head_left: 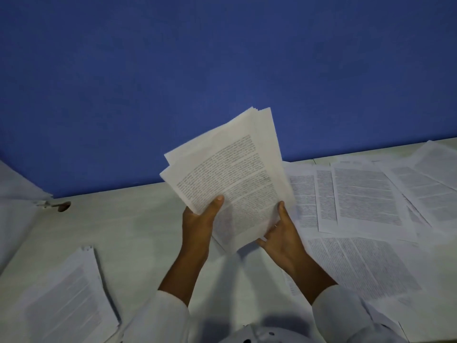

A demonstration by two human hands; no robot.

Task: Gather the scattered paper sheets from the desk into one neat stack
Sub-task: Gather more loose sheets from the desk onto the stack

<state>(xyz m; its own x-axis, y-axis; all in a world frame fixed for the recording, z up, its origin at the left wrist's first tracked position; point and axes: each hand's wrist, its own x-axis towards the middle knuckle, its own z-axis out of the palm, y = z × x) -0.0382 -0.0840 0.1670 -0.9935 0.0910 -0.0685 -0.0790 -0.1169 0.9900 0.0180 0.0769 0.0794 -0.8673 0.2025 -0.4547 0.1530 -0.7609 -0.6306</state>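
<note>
A loose bundle of printed paper sheets (pixel 230 169) is lifted above the pale desk (pixel 138 226), tilted up toward the blue wall, its edges uneven. My left hand (pixel 197 224) grips its lower left edge, thumb on the printed face. My right hand (pixel 282 233) holds the lower right corner, thumb on top and fingers underneath. Several more printed sheets (pixel 366 194) lie scattered and overlapping on the right side of the desk. A stack of sheets (pixel 66 298) lies at the near left.
A blue wall (pixel 222 58) rises behind the desk. A small round cable hole (pixel 63 206) sits near the desk's back left, beside a white object (pixel 14 189) at the left edge. A white rounded object (pixel 262 336) shows at the bottom centre.
</note>
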